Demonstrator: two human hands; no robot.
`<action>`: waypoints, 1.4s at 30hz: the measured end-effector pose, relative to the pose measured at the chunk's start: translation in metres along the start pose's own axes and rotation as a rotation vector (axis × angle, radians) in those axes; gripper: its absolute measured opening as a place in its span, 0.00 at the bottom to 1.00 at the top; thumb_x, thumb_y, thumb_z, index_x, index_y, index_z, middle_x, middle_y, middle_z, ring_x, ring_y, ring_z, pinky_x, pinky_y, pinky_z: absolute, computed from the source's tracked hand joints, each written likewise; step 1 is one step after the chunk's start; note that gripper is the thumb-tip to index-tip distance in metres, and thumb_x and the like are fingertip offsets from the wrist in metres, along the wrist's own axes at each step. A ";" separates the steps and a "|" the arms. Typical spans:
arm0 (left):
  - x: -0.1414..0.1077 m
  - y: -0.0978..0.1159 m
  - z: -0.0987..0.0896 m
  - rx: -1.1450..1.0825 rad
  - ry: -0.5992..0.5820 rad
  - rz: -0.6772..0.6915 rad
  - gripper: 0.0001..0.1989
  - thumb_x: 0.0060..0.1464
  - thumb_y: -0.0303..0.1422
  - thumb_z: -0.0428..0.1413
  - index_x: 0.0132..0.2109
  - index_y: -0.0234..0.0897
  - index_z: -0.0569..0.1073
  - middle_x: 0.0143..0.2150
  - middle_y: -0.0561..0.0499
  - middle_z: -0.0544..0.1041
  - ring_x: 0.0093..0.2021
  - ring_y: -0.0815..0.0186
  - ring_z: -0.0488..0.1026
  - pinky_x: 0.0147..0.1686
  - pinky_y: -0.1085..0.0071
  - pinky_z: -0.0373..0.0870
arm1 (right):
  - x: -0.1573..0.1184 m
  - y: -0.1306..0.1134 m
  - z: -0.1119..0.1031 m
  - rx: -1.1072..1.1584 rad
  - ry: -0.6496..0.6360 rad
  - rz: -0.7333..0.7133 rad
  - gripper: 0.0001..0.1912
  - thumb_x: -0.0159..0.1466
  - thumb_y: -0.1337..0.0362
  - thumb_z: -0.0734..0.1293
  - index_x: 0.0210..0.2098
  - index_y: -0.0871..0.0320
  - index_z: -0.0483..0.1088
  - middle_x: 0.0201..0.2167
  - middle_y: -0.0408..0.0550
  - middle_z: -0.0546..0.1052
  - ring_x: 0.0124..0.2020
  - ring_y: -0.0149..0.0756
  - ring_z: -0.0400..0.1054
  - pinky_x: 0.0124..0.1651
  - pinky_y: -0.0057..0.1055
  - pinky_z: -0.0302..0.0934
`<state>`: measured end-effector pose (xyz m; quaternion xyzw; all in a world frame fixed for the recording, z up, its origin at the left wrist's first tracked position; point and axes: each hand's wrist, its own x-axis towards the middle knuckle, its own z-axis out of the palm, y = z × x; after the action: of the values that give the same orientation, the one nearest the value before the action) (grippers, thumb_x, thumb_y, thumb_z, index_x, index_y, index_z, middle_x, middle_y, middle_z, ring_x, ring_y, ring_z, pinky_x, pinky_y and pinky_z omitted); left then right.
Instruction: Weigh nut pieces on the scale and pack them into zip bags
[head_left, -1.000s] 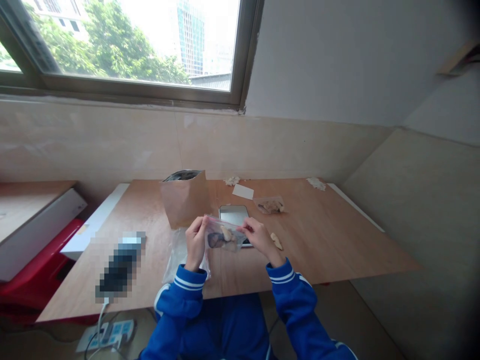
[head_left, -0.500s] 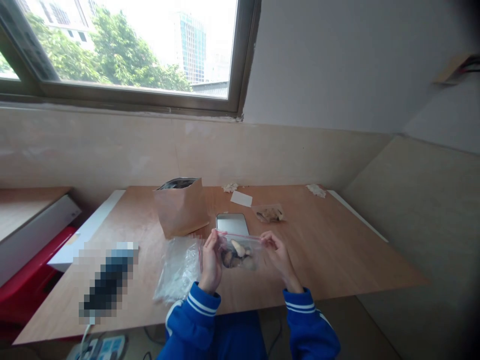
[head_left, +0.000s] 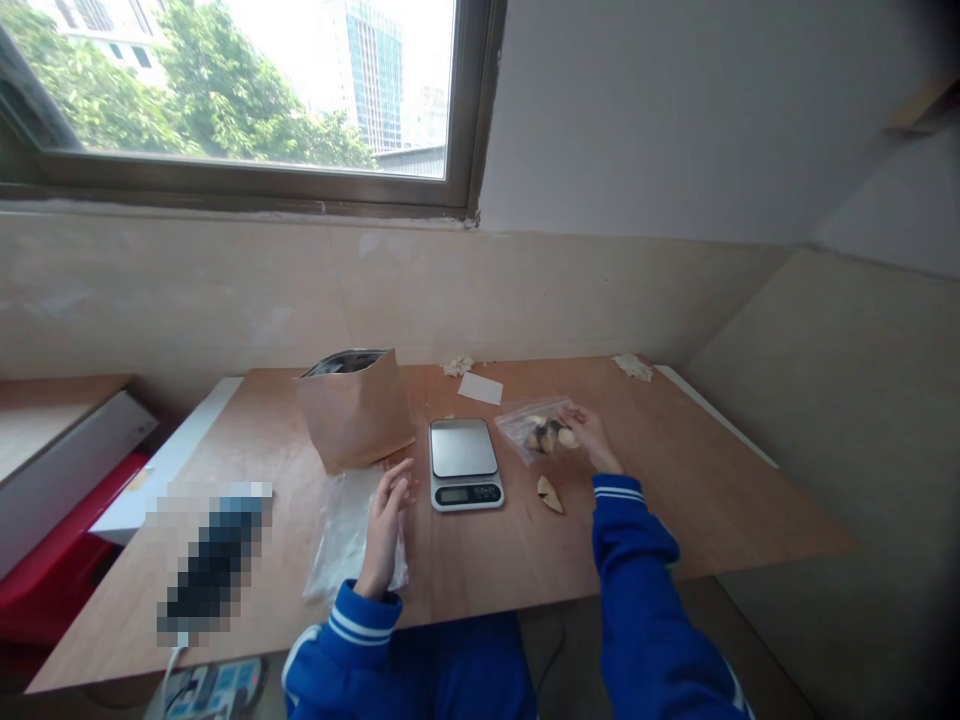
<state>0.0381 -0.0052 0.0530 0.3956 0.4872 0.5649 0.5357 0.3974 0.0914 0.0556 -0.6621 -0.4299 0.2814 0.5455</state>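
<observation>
My right hand (head_left: 589, 435) pinches the upper right corner of a clear zip bag (head_left: 529, 435) holding several pale and dark dried pieces. It is at the right of the kitchen scale (head_left: 463, 448), whose steel platform is bare. My left hand (head_left: 386, 515) has its fingers loosely apart and holds nothing. Beneath or beside it lies a stack of clear plastic bags (head_left: 341, 540); whether the hand touches them I cannot tell. A loose tan dried piece (head_left: 550, 495) lies on the tabletop, in front of the zip bag.
An open brown paper pouch (head_left: 356, 415) stands left of the scale. A white card (head_left: 481, 388) and crumpled pale scraps (head_left: 634, 367) lie toward the back. At the left is a pixelated dark object (head_left: 217, 560) with a cable. The wooden table (head_left: 705, 490) meets the wall behind.
The filled zip bag has gone from both hands in front of me to the right hand, beside the scale. My left hand has let go and moved left. The loose piece and scale are now uncovered.
</observation>
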 end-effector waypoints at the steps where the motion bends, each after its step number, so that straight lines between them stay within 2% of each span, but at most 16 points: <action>1: 0.000 0.002 -0.008 0.018 0.008 0.005 0.20 0.54 0.44 0.55 0.50 0.38 0.75 0.56 0.43 0.73 0.49 0.58 0.74 0.43 0.66 0.70 | 0.009 0.002 -0.006 -0.028 0.027 0.001 0.31 0.42 0.36 0.71 0.26 0.58 0.67 0.27 0.53 0.76 0.33 0.43 0.71 0.38 0.39 0.66; 4: 0.001 0.008 -0.027 0.078 0.021 0.050 0.18 0.54 0.43 0.55 0.47 0.38 0.75 0.54 0.44 0.74 0.44 0.60 0.75 0.40 0.66 0.70 | 0.015 0.012 -0.016 -0.137 0.166 -0.008 0.28 0.49 0.42 0.70 0.33 0.61 0.69 0.38 0.62 0.75 0.45 0.52 0.68 0.46 0.47 0.62; 6: 0.004 0.011 -0.034 0.121 0.046 0.081 0.17 0.54 0.43 0.55 0.47 0.38 0.75 0.53 0.45 0.74 0.43 0.61 0.75 0.38 0.67 0.70 | 0.001 0.024 -0.015 -0.240 0.285 -0.044 0.27 0.53 0.46 0.68 0.41 0.63 0.68 0.48 0.68 0.70 0.55 0.58 0.60 0.53 0.53 0.55; 8: 0.008 0.014 -0.038 0.153 0.074 0.112 0.17 0.54 0.43 0.55 0.46 0.38 0.75 0.51 0.46 0.74 0.43 0.62 0.74 0.38 0.68 0.70 | -0.025 0.040 -0.007 -0.396 0.342 -0.148 0.26 0.57 0.48 0.65 0.45 0.63 0.67 0.51 0.68 0.67 0.57 0.59 0.56 0.56 0.55 0.51; 9: 0.010 0.016 -0.039 0.165 0.086 0.131 0.17 0.54 0.43 0.55 0.46 0.38 0.74 0.51 0.46 0.74 0.43 0.62 0.74 0.38 0.68 0.70 | -0.041 0.049 -0.002 -0.493 0.320 -0.230 0.23 0.60 0.49 0.62 0.44 0.62 0.68 0.49 0.66 0.68 0.55 0.57 0.59 0.56 0.55 0.52; 12: 0.017 0.020 -0.044 0.186 0.115 0.184 0.16 0.55 0.43 0.54 0.45 0.38 0.74 0.50 0.46 0.75 0.43 0.62 0.74 0.38 0.68 0.70 | -0.097 0.076 0.016 -0.613 0.062 -0.419 0.19 0.63 0.51 0.60 0.45 0.57 0.68 0.47 0.58 0.69 0.50 0.49 0.63 0.53 0.49 0.58; 14: 0.019 0.021 -0.047 0.194 0.130 0.198 0.16 0.55 0.42 0.54 0.45 0.38 0.74 0.50 0.47 0.74 0.42 0.63 0.74 0.37 0.69 0.70 | -0.128 0.088 0.025 -0.661 -0.012 -0.435 0.18 0.64 0.53 0.60 0.48 0.55 0.69 0.49 0.56 0.68 0.49 0.48 0.64 0.52 0.48 0.59; 16: 0.020 0.022 -0.050 0.199 0.146 0.196 0.16 0.55 0.42 0.53 0.45 0.37 0.74 0.49 0.47 0.75 0.42 0.63 0.73 0.36 0.70 0.69 | -0.147 0.091 0.030 -0.643 -0.027 -0.412 0.16 0.65 0.56 0.59 0.47 0.54 0.70 0.48 0.56 0.70 0.49 0.48 0.64 0.51 0.48 0.60; 20: 0.017 0.021 -0.057 0.195 0.180 0.169 0.16 0.54 0.42 0.53 0.44 0.37 0.74 0.47 0.47 0.75 0.40 0.63 0.73 0.35 0.70 0.70 | -0.141 0.071 0.037 -0.441 -0.059 -0.348 0.14 0.65 0.60 0.58 0.41 0.57 0.73 0.42 0.56 0.73 0.46 0.46 0.67 0.49 0.44 0.63; 24: 0.011 0.020 -0.057 0.192 0.200 0.163 0.16 0.53 0.42 0.54 0.43 0.37 0.74 0.45 0.47 0.75 0.38 0.63 0.74 0.34 0.69 0.69 | -0.109 0.024 0.071 -0.268 -0.109 -0.366 0.13 0.63 0.60 0.61 0.43 0.57 0.71 0.43 0.53 0.75 0.47 0.43 0.68 0.52 0.40 0.61; 28: 0.007 0.029 -0.060 0.250 0.216 0.204 0.15 0.54 0.41 0.52 0.43 0.37 0.74 0.43 0.47 0.75 0.39 0.62 0.73 0.36 0.68 0.69 | -0.084 -0.012 0.119 -0.356 -0.264 -0.454 0.11 0.61 0.67 0.63 0.42 0.59 0.72 0.43 0.52 0.75 0.48 0.42 0.67 0.53 0.39 0.59; 31: 0.010 0.047 -0.071 0.364 0.288 0.312 0.14 0.56 0.39 0.52 0.45 0.38 0.73 0.46 0.47 0.74 0.42 0.62 0.72 0.41 0.66 0.68 | -0.083 -0.019 0.139 -0.447 -0.315 -0.437 0.09 0.60 0.71 0.63 0.39 0.60 0.73 0.44 0.54 0.75 0.49 0.45 0.66 0.55 0.44 0.56; 33: 0.020 0.065 -0.080 0.462 0.417 0.426 0.13 0.58 0.39 0.51 0.47 0.39 0.73 0.48 0.47 0.73 0.44 0.62 0.71 0.45 0.65 0.67 | -0.095 -0.018 0.141 -0.445 -0.288 -0.447 0.08 0.61 0.69 0.63 0.39 0.59 0.73 0.48 0.56 0.74 0.53 0.47 0.64 0.56 0.48 0.54; 36: 0.050 0.095 -0.082 0.570 0.583 0.591 0.16 0.59 0.40 0.51 0.51 0.40 0.73 0.52 0.45 0.70 0.47 0.61 0.69 0.46 0.64 0.67 | -0.132 -0.020 0.138 -0.356 -0.275 -0.509 0.10 0.65 0.66 0.61 0.41 0.57 0.73 0.52 0.54 0.71 0.57 0.45 0.62 0.59 0.47 0.53; 39: 0.094 0.120 -0.070 0.567 0.638 0.704 0.18 0.60 0.42 0.50 0.51 0.37 0.73 0.51 0.43 0.70 0.46 0.63 0.70 0.46 0.66 0.68 | -0.183 -0.033 0.139 -0.234 -0.352 -0.529 0.11 0.67 0.66 0.59 0.41 0.53 0.73 0.51 0.51 0.72 0.55 0.42 0.63 0.59 0.45 0.56; 42: 0.133 0.130 -0.053 0.634 0.615 0.674 0.20 0.58 0.44 0.52 0.49 0.35 0.74 0.48 0.43 0.72 0.44 0.62 0.72 0.48 0.65 0.68 | -0.229 -0.054 0.146 -0.139 -0.431 -0.514 0.11 0.67 0.67 0.59 0.41 0.51 0.73 0.49 0.50 0.72 0.54 0.40 0.64 0.58 0.43 0.60</action>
<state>-0.0563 0.1258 0.1585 0.4885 0.6137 0.6201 0.0132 0.1525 -0.0372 0.0497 -0.4931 -0.7063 0.2378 0.4488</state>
